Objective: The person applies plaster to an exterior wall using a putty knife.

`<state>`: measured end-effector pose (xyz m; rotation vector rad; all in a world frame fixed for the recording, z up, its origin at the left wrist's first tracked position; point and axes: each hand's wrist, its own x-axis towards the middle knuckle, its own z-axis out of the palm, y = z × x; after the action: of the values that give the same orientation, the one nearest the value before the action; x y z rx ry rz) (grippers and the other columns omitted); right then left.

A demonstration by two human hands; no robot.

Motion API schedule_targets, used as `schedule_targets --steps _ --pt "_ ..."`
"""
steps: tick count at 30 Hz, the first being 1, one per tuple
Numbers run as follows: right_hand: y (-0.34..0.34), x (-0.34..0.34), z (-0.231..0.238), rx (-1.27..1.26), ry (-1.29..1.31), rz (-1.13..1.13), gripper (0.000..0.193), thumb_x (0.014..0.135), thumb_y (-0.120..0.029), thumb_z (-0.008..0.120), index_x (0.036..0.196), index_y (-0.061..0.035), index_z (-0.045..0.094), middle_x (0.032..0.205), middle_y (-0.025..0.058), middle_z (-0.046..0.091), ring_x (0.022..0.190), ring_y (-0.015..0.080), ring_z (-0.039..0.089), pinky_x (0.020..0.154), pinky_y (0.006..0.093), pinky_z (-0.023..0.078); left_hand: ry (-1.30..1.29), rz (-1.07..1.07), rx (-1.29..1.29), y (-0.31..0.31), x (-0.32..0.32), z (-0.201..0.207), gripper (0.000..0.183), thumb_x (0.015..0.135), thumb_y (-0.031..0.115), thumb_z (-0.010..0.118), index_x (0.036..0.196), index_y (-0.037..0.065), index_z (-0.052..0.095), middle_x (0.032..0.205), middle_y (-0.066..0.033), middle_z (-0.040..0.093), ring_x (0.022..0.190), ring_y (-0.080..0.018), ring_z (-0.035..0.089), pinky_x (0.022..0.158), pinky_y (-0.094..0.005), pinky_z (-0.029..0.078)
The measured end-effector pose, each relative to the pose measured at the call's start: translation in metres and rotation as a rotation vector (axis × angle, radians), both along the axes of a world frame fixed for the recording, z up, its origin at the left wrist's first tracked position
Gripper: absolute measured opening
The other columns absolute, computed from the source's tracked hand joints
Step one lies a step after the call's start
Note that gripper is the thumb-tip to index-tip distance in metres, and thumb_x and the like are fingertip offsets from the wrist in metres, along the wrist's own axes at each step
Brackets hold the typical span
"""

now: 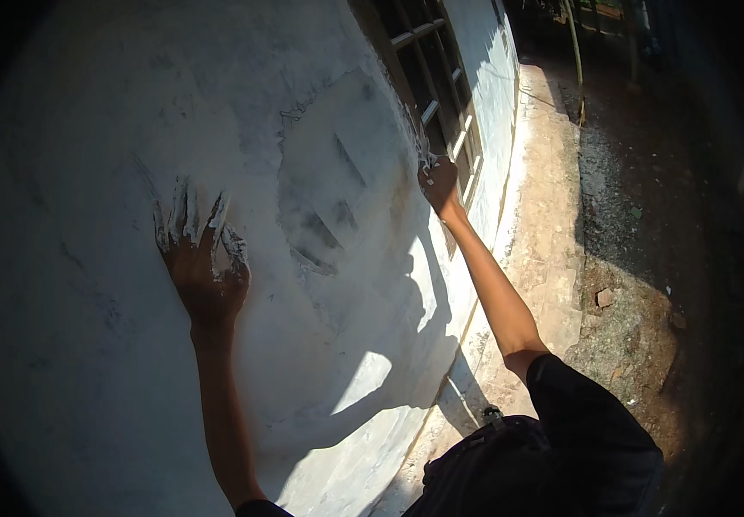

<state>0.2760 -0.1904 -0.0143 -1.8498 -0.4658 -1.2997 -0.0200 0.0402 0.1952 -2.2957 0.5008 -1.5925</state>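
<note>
My left hand lies flat against the white plastered wall, fingers spread and coated with white putty. My right hand reaches out to the wall's edge beside the window frame. It is closed around a small putty-smeared tool, whose blade touches the plaster next to the frame. Fresh smooth patches of putty show on the wall between my two hands.
A barred window is set in the wall to the right. Below runs a pale concrete strip, with bare soil and small stones beyond. A thin pole stands at the far end. My shadow falls on the wall.
</note>
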Motion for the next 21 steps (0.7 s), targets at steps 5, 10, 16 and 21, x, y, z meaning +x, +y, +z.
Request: schedule_targets --steps 5,10,16,21 --pt "0.019 0.049 -0.001 0.202 0.294 0.264 0.021 0.073 -0.018 0.063 0.070 0.0015 0.059 0.081 0.0193 0.054 0.074 0.0343 0.051 0.064 0.0435 0.039 0.018 0.027 -0.004 0.008 0.001 -0.004 0.039 0.081 0.023 0.046 0.112 0.005 0.060 0.121 -0.0211 0.052 0.117 -0.0360 0.046 0.102 -0.0535 0.027" --pt "0.086 -0.082 0.039 -0.013 0.190 0.307 0.025 0.077 -0.014 0.060 0.060 0.0039 0.056 0.064 0.0231 0.055 0.065 0.0399 0.054 0.063 0.0451 0.043 0.005 0.063 -0.004 0.009 -0.010 -0.001 0.040 0.082 0.026 0.044 0.112 0.004 0.060 0.124 -0.0208 0.050 0.119 -0.0356 0.045 0.104 -0.0534 0.025" --pt "0.128 -0.244 0.052 -0.363 0.295 0.432 0.016 0.074 -0.012 0.059 0.070 0.0028 0.060 0.074 0.0187 0.053 0.071 0.0309 0.057 0.060 0.0392 0.050 -0.010 0.027 0.061 -0.006 -0.007 0.007 0.032 0.084 0.012 0.046 0.111 0.003 0.060 0.123 -0.0186 0.052 0.120 -0.0336 0.045 0.104 -0.0506 0.026" --pt "0.114 -0.294 0.041 -0.234 0.218 0.731 0.013 0.073 -0.009 0.062 0.077 0.0029 0.060 0.077 0.0185 0.056 0.071 0.0308 0.061 0.059 0.0354 0.052 -0.034 0.057 0.038 0.000 -0.005 0.001 0.032 0.084 0.012 0.045 0.112 0.004 0.060 0.124 -0.0187 0.051 0.120 -0.0328 0.045 0.105 -0.0503 0.025"
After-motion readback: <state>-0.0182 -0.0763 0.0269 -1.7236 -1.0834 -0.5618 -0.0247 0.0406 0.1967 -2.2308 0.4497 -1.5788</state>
